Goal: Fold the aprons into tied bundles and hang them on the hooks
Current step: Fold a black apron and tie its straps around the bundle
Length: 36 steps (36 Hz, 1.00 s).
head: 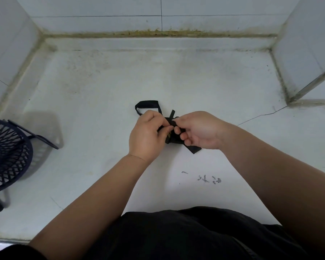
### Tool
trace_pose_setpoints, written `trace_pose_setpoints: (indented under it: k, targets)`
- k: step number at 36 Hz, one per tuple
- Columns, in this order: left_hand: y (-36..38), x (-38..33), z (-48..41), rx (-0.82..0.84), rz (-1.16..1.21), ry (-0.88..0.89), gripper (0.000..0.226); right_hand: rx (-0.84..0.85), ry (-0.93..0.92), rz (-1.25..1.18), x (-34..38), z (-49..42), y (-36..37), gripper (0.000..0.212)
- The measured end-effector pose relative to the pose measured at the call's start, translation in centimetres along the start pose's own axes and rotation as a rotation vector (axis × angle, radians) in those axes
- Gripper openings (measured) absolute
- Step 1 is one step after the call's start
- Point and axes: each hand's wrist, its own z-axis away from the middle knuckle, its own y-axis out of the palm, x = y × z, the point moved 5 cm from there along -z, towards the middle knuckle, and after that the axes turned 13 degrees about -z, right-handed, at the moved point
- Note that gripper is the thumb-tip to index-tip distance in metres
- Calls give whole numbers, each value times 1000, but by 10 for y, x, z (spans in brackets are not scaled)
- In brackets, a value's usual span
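- I am seeing the small black folded cloth apron bundle (174, 140) lying near the middle of the white stone worktop (101, 91), well apart from every edge; both hands are meeting over it, so much of it is being hidden from me.
- The left hand (146, 134) is curling its fingers inward and pinching the black strap where it is crossing the top of the bundle; the thumb is pressing in from the near side.
- The right hand (199, 132) is pinching the same strap between thumb and forefinger, just beside the left fingertips; its other fingers are curling loosely above the bundle.
- A black strap loop (146, 103) is lying flat on the worktop on the far side of the left hand; a flat black strap end (194, 149) is sticking out below the right hand, towards the near edge.
- A dark blue wire-grille desk fan (6, 154) is standing at the worktop's left edge.
- Some faint grey scribbled marks (208, 179) are showing between the bundle and the near edge; a thin dark crack (261, 115) is running towards the right corner.
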Motion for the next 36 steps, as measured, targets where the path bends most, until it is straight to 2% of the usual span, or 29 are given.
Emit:
trace_pose_setpoints:
  k: [1,3,4,5,7,10,12,14,17,19,21,23,25,26,30,32,34,36]
  targets:
    - [-2,2,-1,8,-57,20,7,-45,-131,221,3,1,-4,20]
    - [-6,9,-5,29,-191,69,1,-193,-402,829,7,1,-15,24]
    - [-7,10,-7,32,-265,107,1,-253,-472,1070,4,0,-20,30]
    - [-8,11,-8,35,-332,149,2,-288,-502,1214,0,-1,-25,36]
    - [-9,10,-8,48,-419,197,4,-299,-554,1308,-7,-5,-31,41]
    - [-9,11,-6,51,-467,215,5,-278,-749,1300,-8,-6,-26,40]
    - [-9,15,-5,53,-480,204,6,-283,-811,1333,-10,-8,-26,43]
    - [-8,18,-4,86,-449,171,6,-283,-750,1328,-10,-12,-25,37]
    - [-3,20,-4,264,-300,44,7,-292,-570,1176,-4,-16,-35,28]
    - [0,14,-3,362,-139,-28,19,-278,-504,975,2,-15,-38,26]
    - [6,7,-3,438,-7,-103,43,-257,-446,809,4,-14,-39,24]
    - [15,3,-3,513,-81,-114,64,-215,-387,631,0,-16,-37,17]
    - [23,4,-3,503,-169,-103,53,-210,-370,449,-5,-15,-32,11]
    - [22,4,-4,466,-160,-127,43,-203,-368,379,-7,-12,-29,16]
    - [13,1,-8,386,88,-330,23,-150,-318,235,-11,-1,-28,87]
    - [7,2,-10,356,324,-503,17,-165,-312,328,-8,5,-35,99]
    - [2,1,-13,307,554,-663,17,-217,-308,483,-4,11,-45,83]
    - [0,-1,-18,243,802,-789,20,-300,-343,590,5,15,-56,42]
